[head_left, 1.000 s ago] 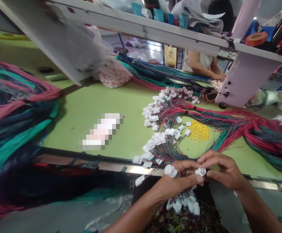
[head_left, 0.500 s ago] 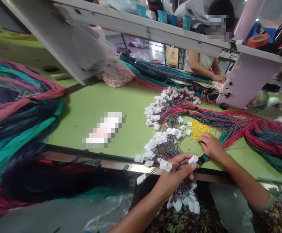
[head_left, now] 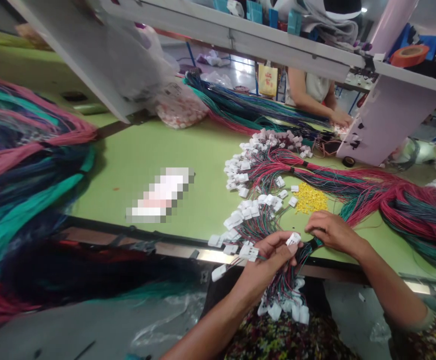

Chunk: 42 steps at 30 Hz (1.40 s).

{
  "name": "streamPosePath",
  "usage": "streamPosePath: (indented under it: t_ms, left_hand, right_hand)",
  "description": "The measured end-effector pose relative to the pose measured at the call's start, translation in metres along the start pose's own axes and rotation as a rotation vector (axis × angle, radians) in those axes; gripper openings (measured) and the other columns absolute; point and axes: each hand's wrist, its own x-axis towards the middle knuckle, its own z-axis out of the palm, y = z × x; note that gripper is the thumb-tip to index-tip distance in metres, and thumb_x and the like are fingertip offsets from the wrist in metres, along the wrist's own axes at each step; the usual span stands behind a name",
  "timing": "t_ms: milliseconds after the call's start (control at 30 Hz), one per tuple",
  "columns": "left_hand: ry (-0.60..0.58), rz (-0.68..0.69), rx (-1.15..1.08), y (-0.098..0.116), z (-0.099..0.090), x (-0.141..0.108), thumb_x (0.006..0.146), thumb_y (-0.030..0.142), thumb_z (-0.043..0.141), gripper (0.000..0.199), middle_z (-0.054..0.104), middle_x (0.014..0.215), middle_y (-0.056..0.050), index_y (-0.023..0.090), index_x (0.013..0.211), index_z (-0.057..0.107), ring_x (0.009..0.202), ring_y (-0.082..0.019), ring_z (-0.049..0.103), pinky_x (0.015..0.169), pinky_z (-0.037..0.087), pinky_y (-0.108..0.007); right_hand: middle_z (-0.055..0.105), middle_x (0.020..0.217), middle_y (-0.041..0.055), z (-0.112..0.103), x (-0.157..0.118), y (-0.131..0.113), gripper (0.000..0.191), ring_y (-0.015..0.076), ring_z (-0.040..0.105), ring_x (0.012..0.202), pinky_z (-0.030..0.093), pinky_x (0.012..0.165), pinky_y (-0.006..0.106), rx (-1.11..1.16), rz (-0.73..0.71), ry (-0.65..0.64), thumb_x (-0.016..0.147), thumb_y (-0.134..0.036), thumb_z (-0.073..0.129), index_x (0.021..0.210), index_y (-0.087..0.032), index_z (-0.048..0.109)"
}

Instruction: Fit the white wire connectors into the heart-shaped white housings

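Between thumb and fingers, my left hand (head_left: 268, 260) pinches a white connector (head_left: 293, 239) on thin wires. My right hand (head_left: 336, 234) is just to the right of it, fingers curled and pressed together; whatever they hold, if anything, is too small to make out. Beyond the right hand lies a pile of tiny yellow pieces (head_left: 311, 198). Below the left hand, a bunch of wires with white connectors (head_left: 283, 306) hangs over the table edge. More wires with white connectors (head_left: 251, 210) fan out on the table, and a black band (head_left: 314, 243) wraps the bundle near my hands.
Red, green and dark wire bundles (head_left: 401, 200) stretch to the right. Large wire hanks (head_left: 33, 150) lie at the left. A blurred-out flat object (head_left: 161, 195) rests on the green table (head_left: 120, 160). A shelf panel (head_left: 383, 110) stands behind; beyond it, a co-worker's arms (head_left: 310, 97) show.
My right hand has drawn back from the edge of the yellow pile, towards me. The left hand has shifted slightly left with the connector. The view has tilted a little.
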Motion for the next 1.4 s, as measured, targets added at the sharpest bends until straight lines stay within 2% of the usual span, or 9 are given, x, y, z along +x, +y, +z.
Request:
streamPosePath:
  t_ms: [100,200,300,533,833,933,1100,1233,1400]
  left_hand:
    - [0.007,-0.001,-0.012,0.001,0.001,-0.001,0.075,0.039,0.082,0.028,0.079,0.088,-0.008,0.019,0.093,0.076,0.059,-0.011,0.059,0.052,0.039,-0.023]
    - [0.013,0.002,-0.022,0.001,0.001,-0.001,0.074,0.040,0.083,0.028,0.079,0.086,-0.008,0.018,0.091,0.076,0.058,-0.011,0.059,0.051,0.039,-0.023]
    - [0.024,0.002,-0.028,0.000,-0.001,-0.001,0.075,0.038,0.083,0.027,0.078,0.084,-0.007,0.018,0.091,0.077,0.058,-0.011,0.059,0.052,0.039,-0.023]
    - [0.066,-0.014,-0.048,-0.003,-0.003,-0.001,0.072,0.034,0.086,0.033,0.079,0.085,-0.007,0.018,0.098,0.077,0.059,-0.011,0.061,0.053,0.042,-0.024]
    - [0.017,0.028,-0.002,-0.003,-0.001,-0.002,0.076,0.029,0.083,0.026,0.078,0.083,-0.005,0.018,0.098,0.074,0.062,-0.012,0.063,0.058,0.046,-0.024]
    - [0.022,0.072,-0.023,-0.004,0.001,-0.002,0.074,0.028,0.084,0.026,0.077,0.083,-0.004,0.018,0.096,0.073,0.066,-0.013,0.066,0.064,0.051,-0.025]
    - [0.058,0.198,-0.014,-0.005,0.004,-0.003,0.074,0.022,0.084,0.022,0.077,0.083,-0.001,0.019,0.093,0.074,0.071,-0.013,0.068,0.072,0.054,-0.025]
    - [0.085,0.303,0.083,-0.009,0.005,-0.004,0.078,0.019,0.080,0.017,0.078,0.086,-0.003,0.020,0.094,0.075,0.077,-0.015,0.069,0.075,0.055,-0.025]
    - [0.113,0.369,0.206,-0.013,0.004,-0.005,0.081,0.021,0.077,0.015,0.079,0.091,-0.006,0.020,0.096,0.077,0.083,-0.020,0.070,0.080,0.056,-0.031]
  right_hand:
    - [0.071,0.088,0.0035,0.004,0.004,0.003,0.019,0.0191,0.063,0.086,0.043,0.077,0.028,0.002,0.002,-0.025,0.088,-0.005,0.065,0.086,-0.022,0.075]
    - [0.067,0.077,0.0025,0.010,0.007,0.004,0.011,0.0184,0.062,0.077,0.041,0.069,0.027,0.009,0.074,0.022,0.088,-0.015,0.071,0.078,-0.019,0.072]
    - [0.067,0.075,0.0023,0.010,0.007,0.004,0.015,0.0178,0.061,0.073,0.040,0.066,0.027,0.037,0.125,0.062,0.092,-0.023,0.069,0.077,-0.018,0.070]
    - [0.070,0.084,0.0027,0.004,-0.001,-0.001,0.012,0.0179,0.064,0.081,0.046,0.074,0.026,0.115,0.150,0.126,0.089,-0.010,0.064,0.086,-0.019,0.070]
    - [0.069,0.081,0.0027,0.020,0.004,-0.007,0.013,0.0183,0.063,0.080,0.046,0.075,0.030,0.152,0.117,0.166,0.089,-0.011,0.066,0.081,-0.020,0.073]
    - [0.068,0.085,0.0042,0.016,0.000,-0.021,0.011,0.0190,0.063,0.082,0.048,0.076,0.031,0.231,0.125,0.273,0.092,-0.015,0.064,0.084,-0.019,0.071]
    - [0.067,0.087,0.0026,0.004,-0.018,-0.067,0.006,0.0176,0.063,0.082,0.051,0.072,0.029,0.517,0.072,0.482,0.095,-0.022,0.065,0.092,-0.022,0.071]
    - [0.068,0.089,0.0032,0.003,-0.026,-0.087,0.010,0.0179,0.064,0.085,0.053,0.076,0.030,0.461,0.004,0.532,0.097,-0.019,0.062,0.100,-0.024,0.071]
    - [0.070,0.088,0.0047,0.004,-0.026,-0.089,0.016,0.0197,0.065,0.081,0.055,0.074,0.034,0.320,-0.063,0.599,0.097,-0.016,0.060,0.104,-0.025,0.072]
